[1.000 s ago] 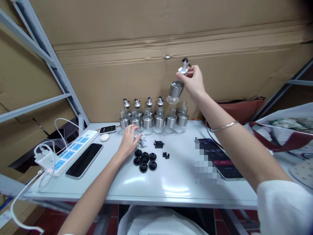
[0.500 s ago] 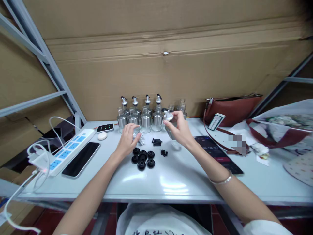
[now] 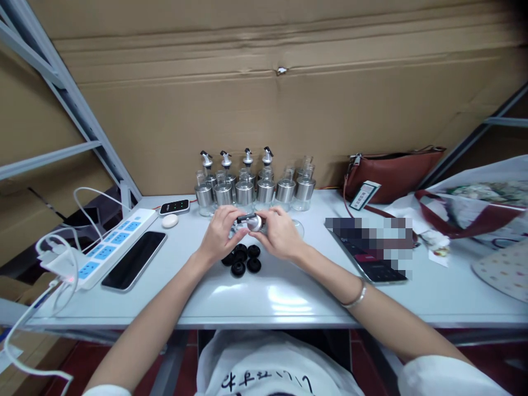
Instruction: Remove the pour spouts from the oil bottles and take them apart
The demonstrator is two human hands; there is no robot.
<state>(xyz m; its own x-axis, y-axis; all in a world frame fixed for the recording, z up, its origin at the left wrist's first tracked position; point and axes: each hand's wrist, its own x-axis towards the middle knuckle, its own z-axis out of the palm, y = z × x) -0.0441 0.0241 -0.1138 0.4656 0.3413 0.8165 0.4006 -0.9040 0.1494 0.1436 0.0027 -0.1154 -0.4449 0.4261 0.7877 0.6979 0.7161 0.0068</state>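
Observation:
My right hand (image 3: 281, 233) is closed around a glass oil bottle (image 3: 298, 227), tilted on its side with its base to the right and mostly hidden by my fingers. Its silver pour spout (image 3: 256, 223) points left between my hands. Pinched fingers of my left hand (image 3: 221, 232) meet at the spout's black flap (image 3: 246, 218); the exact grip is partly hidden. Just below lie several black round stoppers (image 3: 241, 253) in a cluster. Behind my hands stand glass bottles with steel sleeves (image 3: 245, 193), the front ones uncapped, several at the back fitted with spouts (image 3: 226, 159).
On the left are a power strip (image 3: 111, 245) with cables, a dark phone (image 3: 135, 260), a small display device (image 3: 174, 207) and a white round object (image 3: 169, 221). To the right lie a tablet-like phone (image 3: 383, 269), a brown bag (image 3: 396, 177) and a plastic bag (image 3: 495, 181). Cardboard (image 3: 231, 110) backs the table.
My right hand has brought the bottle left and tipped it from upright onto its side. My left hand has moved from the small silver parts to the spout. Both hands now meet.

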